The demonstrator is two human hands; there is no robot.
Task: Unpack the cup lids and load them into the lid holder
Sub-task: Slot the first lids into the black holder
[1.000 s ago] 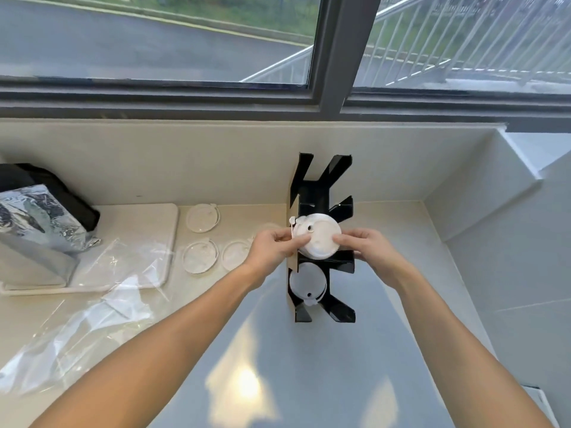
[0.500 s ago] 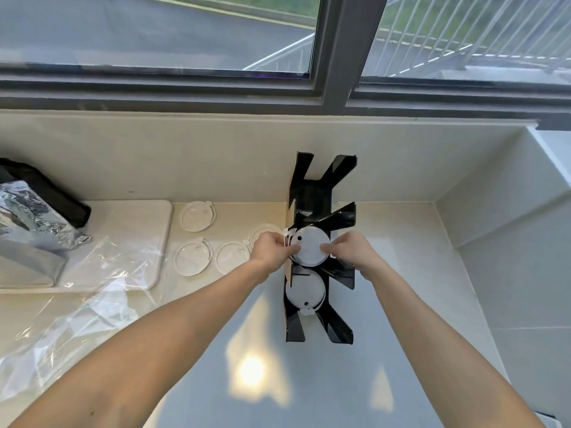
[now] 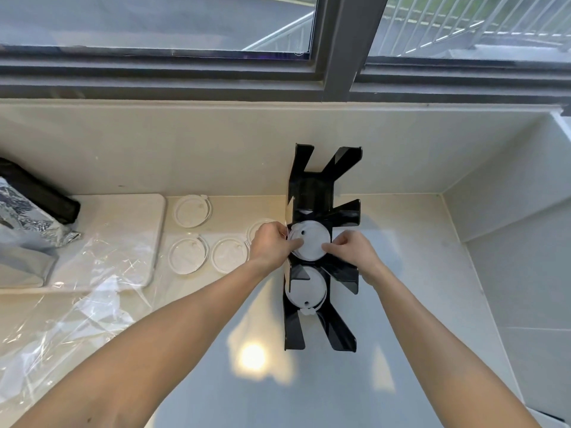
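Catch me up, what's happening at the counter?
A person is loading cup lids into a black lid holder. Both the left hand and right hand pinch a white lid in its middle slot. Another lid already sits below. Four clear lids lie on the counter beside empty plastic wrap.

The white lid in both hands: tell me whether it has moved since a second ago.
Yes. The white lid has gone down into the black lid holder: earlier it covered the holder's middle fins, now it sits between them, above the lid already loaded.
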